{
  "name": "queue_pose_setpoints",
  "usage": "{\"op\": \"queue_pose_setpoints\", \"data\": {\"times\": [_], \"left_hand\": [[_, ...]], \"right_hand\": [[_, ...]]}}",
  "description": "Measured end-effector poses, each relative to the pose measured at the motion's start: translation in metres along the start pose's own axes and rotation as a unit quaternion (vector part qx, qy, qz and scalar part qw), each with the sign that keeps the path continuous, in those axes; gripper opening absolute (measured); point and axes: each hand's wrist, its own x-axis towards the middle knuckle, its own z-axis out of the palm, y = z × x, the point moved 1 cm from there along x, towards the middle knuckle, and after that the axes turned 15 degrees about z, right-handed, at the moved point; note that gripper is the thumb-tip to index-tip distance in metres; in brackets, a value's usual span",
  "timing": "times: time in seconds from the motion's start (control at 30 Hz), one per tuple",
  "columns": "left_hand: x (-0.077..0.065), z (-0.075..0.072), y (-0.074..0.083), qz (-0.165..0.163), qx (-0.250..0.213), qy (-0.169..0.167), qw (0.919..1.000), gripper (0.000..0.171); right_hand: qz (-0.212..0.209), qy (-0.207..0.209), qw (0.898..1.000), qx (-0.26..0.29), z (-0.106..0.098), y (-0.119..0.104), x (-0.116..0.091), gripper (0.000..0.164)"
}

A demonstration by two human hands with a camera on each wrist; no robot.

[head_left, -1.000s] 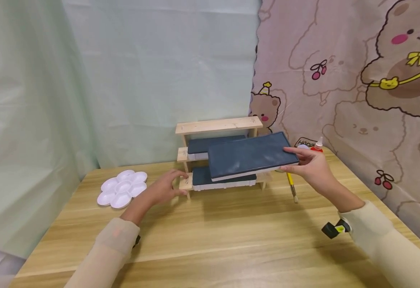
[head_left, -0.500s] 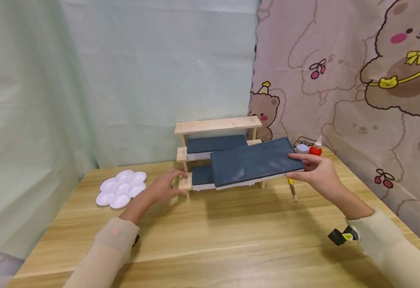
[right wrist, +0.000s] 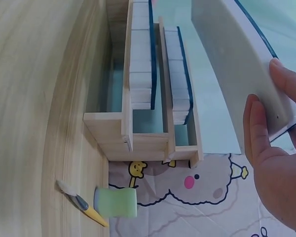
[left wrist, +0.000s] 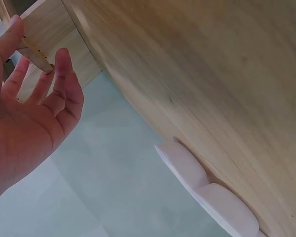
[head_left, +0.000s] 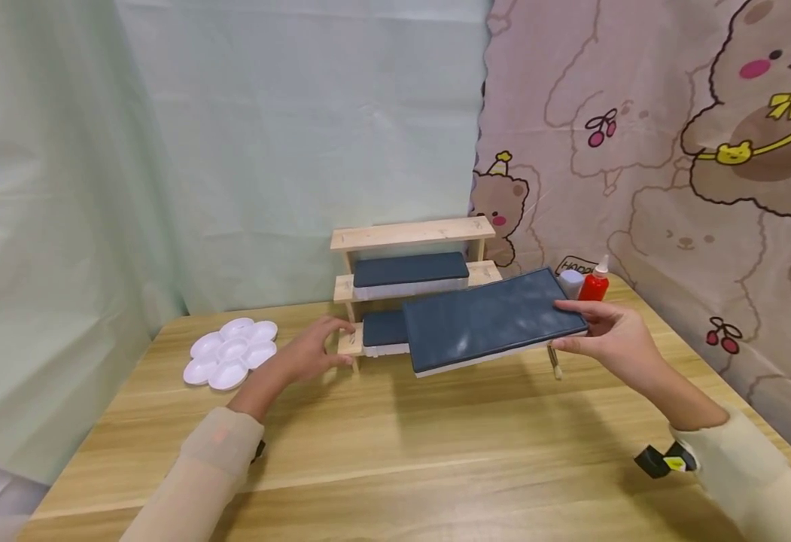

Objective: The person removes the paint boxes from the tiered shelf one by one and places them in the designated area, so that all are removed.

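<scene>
My right hand [head_left: 612,335] pinches the right end of a flat white box with a dark blue lid [head_left: 493,320], thumb below and fingers above. The box is raised and tilted in front of a stepped wooden rack [head_left: 412,232]. Two similar boxes lie on the rack: one on the middle step [head_left: 411,271], the other on the lowest step [head_left: 384,329], partly hidden by the held box. My left hand [head_left: 310,351] grips the left end of the lowest step; the left wrist view shows thumb and fingers on either side of its board [left wrist: 37,57].
A white flower-shaped palette [head_left: 232,351] lies on the table to the left. Right of the rack are a paintbrush [head_left: 555,365], a small pale container [head_left: 571,281] and a red bottle [head_left: 594,286] with a white nozzle. Curtains hang behind the table and on the right.
My right hand has brought the held box down, rightward and towards me, away from the rack. The middle box shows fully now. My left hand stays at the lowest step.
</scene>
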Motion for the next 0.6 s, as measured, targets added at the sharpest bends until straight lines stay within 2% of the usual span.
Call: {"op": "queue_pose_setpoints", "data": {"times": [0.27,0.6], "left_hand": [[-0.001,0.000,-0.001,0.000,0.003,0.003,1.0000,0.051],[0.000,0.001,-0.001,-0.002,-0.003,0.004,1.0000,0.051]], "right_hand": [[-0.030,0.006,0.999,0.009,-0.001,0.002,-0.009,0.048],[-0.032,-0.017,0.999,0.019,-0.003,0.009,-0.016,0.048]]}}
